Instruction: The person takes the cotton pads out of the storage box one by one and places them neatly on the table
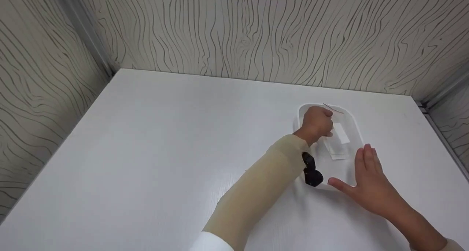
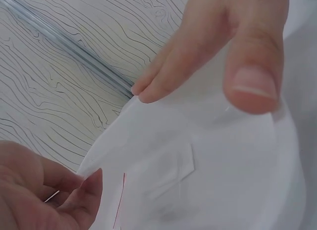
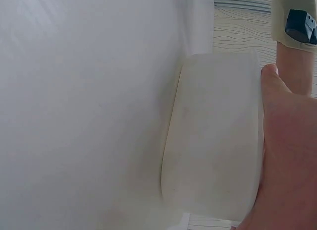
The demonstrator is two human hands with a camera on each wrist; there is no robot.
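A white plastic tub [image 1: 357, 130] stands toward the right of the table. My left hand [image 1: 318, 122] is over its far end, fingers curled. In the left wrist view the thumb and fingertips [image 2: 91, 190] pinch what looks like a clear plastic bag with a thin red line [image 2: 119, 200]; its outline is hard to see. White, flat rectangular pieces [image 1: 341, 133] lie inside the tub. My right hand [image 1: 373, 185] rests against the tub's near right rim, its fingers straight and thumb spread. The right wrist view shows the tub's outer wall [image 3: 213, 136] beside that hand.
The white table [image 1: 165, 141] extends left of the tub. Wood-patterned panels [image 1: 242, 34] rise behind and at the sides, with metal posts [image 1: 84, 27] at the corners. A black wrist camera [image 1: 311, 170] on my left sleeve hangs over the tub's near left rim.
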